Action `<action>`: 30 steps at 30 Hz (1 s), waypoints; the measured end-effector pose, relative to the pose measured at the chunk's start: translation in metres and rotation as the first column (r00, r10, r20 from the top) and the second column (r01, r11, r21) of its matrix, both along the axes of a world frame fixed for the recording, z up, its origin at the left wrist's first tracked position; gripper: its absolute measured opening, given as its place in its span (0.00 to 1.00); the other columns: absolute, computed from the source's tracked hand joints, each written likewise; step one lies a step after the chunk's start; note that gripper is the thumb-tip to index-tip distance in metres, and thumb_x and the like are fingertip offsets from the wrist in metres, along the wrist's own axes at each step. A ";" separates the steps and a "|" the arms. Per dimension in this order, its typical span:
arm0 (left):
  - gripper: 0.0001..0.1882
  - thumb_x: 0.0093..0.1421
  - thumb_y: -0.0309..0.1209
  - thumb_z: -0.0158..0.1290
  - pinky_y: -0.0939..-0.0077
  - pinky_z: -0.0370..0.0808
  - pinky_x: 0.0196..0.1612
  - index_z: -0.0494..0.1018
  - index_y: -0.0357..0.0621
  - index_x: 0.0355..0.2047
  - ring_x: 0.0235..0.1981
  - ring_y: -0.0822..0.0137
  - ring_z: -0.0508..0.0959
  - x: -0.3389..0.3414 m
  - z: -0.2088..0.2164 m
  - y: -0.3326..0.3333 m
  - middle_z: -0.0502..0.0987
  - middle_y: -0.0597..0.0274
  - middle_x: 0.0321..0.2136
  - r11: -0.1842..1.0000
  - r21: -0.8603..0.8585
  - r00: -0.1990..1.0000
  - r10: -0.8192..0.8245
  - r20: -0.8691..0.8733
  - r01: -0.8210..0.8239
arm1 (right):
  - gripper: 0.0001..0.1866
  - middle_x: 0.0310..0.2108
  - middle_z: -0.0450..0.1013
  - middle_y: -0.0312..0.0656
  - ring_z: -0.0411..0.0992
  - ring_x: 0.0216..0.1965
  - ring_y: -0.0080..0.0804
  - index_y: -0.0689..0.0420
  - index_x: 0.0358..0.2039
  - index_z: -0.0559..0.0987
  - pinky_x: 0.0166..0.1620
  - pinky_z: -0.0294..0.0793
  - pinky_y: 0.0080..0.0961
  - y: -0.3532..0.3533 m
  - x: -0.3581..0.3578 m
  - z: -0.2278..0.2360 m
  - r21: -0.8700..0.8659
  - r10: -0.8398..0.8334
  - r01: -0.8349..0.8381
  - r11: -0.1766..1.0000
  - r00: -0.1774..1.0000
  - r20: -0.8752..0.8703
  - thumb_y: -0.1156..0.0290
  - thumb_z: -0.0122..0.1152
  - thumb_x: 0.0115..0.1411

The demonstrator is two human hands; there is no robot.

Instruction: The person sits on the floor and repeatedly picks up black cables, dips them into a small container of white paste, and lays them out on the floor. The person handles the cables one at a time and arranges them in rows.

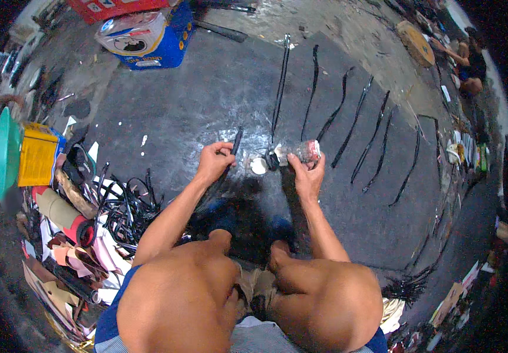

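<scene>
My left hand (213,162) pinches a thin dark strip (237,140) between thumb and fingers, its end pointing up and away. My right hand (309,177) grips a small clear jar (310,151) with a red and white marking, tilted on its side toward the left. By the jar's left end is a small black piece (273,160); I cannot tell whether it is joined to the jar. A round white disc (258,166) lies on the dark mat (195,100) between my hands. Long glossy black strips (343,103) are spread in a row beyond and right of the jar.
At the far left stands a blue box (174,44). A yellow tin (35,154) and a green round dish (7,153) are at the left, above tangled black strips (127,206) and scraps (89,262). Another person (472,62) sits at the far right beside a round wooden block (416,44).
</scene>
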State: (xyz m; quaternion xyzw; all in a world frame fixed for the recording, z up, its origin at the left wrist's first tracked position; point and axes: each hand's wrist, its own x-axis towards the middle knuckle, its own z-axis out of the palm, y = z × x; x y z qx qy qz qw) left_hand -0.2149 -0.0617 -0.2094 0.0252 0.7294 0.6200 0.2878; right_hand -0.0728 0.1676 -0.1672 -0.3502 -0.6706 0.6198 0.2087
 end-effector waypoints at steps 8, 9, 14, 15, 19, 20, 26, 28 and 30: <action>0.23 0.58 0.18 0.53 0.76 0.80 0.37 0.74 0.33 0.55 0.31 0.70 0.81 0.045 0.043 0.010 0.81 0.66 0.33 0.896 0.443 0.847 -0.217 0.486 -0.025 | 0.39 0.45 0.76 0.46 0.79 0.39 0.27 0.62 0.59 0.64 0.35 0.82 0.24 -0.043 -0.017 0.053 0.138 0.156 -0.147 0.980 0.986 -0.063 0.70 0.78 0.52; 0.28 0.57 0.18 0.50 0.76 0.82 0.39 0.70 0.34 0.61 0.36 0.70 0.82 0.041 0.017 -0.009 0.82 0.60 0.38 0.899 0.437 0.800 -0.242 0.549 -0.029 | 0.40 0.45 0.77 0.47 0.79 0.38 0.28 0.62 0.59 0.64 0.35 0.82 0.25 -0.047 -0.016 0.059 0.174 0.177 -0.168 0.970 0.984 -0.036 0.70 0.79 0.51; 0.33 0.53 0.16 0.54 0.84 0.65 0.21 0.71 0.38 0.62 0.21 0.79 0.69 0.048 0.041 -0.017 0.77 0.68 0.30 0.862 0.500 0.714 -0.404 0.572 0.088 | 0.37 0.38 0.79 0.43 0.75 0.29 0.26 0.59 0.55 0.68 0.34 0.78 0.28 -0.015 0.003 0.028 0.366 0.096 -0.181 0.913 0.966 0.239 0.66 0.80 0.49; 0.31 0.53 0.17 0.54 0.84 0.64 0.21 0.73 0.39 0.61 0.20 0.78 0.69 0.039 0.039 -0.021 0.78 0.68 0.29 0.855 0.474 0.742 -0.455 0.493 0.209 | 0.35 0.36 0.79 0.41 0.73 0.29 0.25 0.57 0.53 0.71 0.36 0.75 0.29 -0.006 0.009 0.018 0.398 0.078 -0.165 0.902 0.971 0.226 0.64 0.80 0.48; 0.13 0.54 0.23 0.60 0.76 0.77 0.34 0.85 0.43 0.41 0.32 0.73 0.82 0.007 0.027 -0.004 0.85 0.63 0.34 0.848 -0.065 0.848 -0.516 0.122 0.526 | 0.33 0.40 0.77 0.40 0.74 0.34 0.27 0.58 0.52 0.72 0.40 0.75 0.27 0.016 0.026 0.012 0.421 -0.077 -0.019 0.907 0.975 0.209 0.65 0.79 0.49; 0.10 0.54 0.25 0.61 0.75 0.77 0.33 0.86 0.44 0.38 0.30 0.73 0.81 0.002 0.013 -0.002 0.86 0.64 0.32 0.854 -0.136 0.863 -0.504 0.026 0.502 | 0.33 0.40 0.77 0.40 0.74 0.35 0.27 0.59 0.52 0.72 0.41 0.75 0.27 0.014 0.024 0.016 0.363 -0.071 -0.005 0.932 0.978 0.196 0.66 0.79 0.49; 0.08 0.51 0.31 0.65 0.70 0.79 0.37 0.86 0.40 0.28 0.29 0.68 0.83 -0.012 -0.018 0.028 0.85 0.56 0.26 0.802 -0.361 0.850 -0.525 -0.045 0.476 | 0.36 0.42 0.78 0.42 0.78 0.36 0.29 0.59 0.56 0.68 0.40 0.79 0.25 -0.007 0.005 0.018 0.248 0.102 -0.122 0.961 0.991 0.092 0.68 0.78 0.51; 0.09 0.51 0.32 0.64 0.67 0.79 0.39 0.85 0.40 0.28 0.30 0.63 0.84 -0.011 -0.026 0.029 0.85 0.54 0.26 0.808 -0.386 0.864 -0.500 -0.052 0.444 | 0.37 0.41 0.79 0.44 0.79 0.37 0.30 0.58 0.57 0.67 0.41 0.81 0.29 -0.030 -0.004 0.029 0.252 0.203 -0.234 0.939 0.969 0.144 0.66 0.78 0.51; 0.08 0.51 0.31 0.63 0.65 0.80 0.39 0.85 0.39 0.29 0.30 0.60 0.84 -0.010 -0.028 0.025 0.84 0.55 0.24 0.807 -0.418 0.869 -0.489 -0.079 0.416 | 0.37 0.42 0.79 0.47 0.81 0.42 0.39 0.58 0.57 0.68 0.44 0.81 0.33 -0.049 -0.012 0.027 0.354 0.297 -0.406 0.843 0.899 0.323 0.65 0.79 0.51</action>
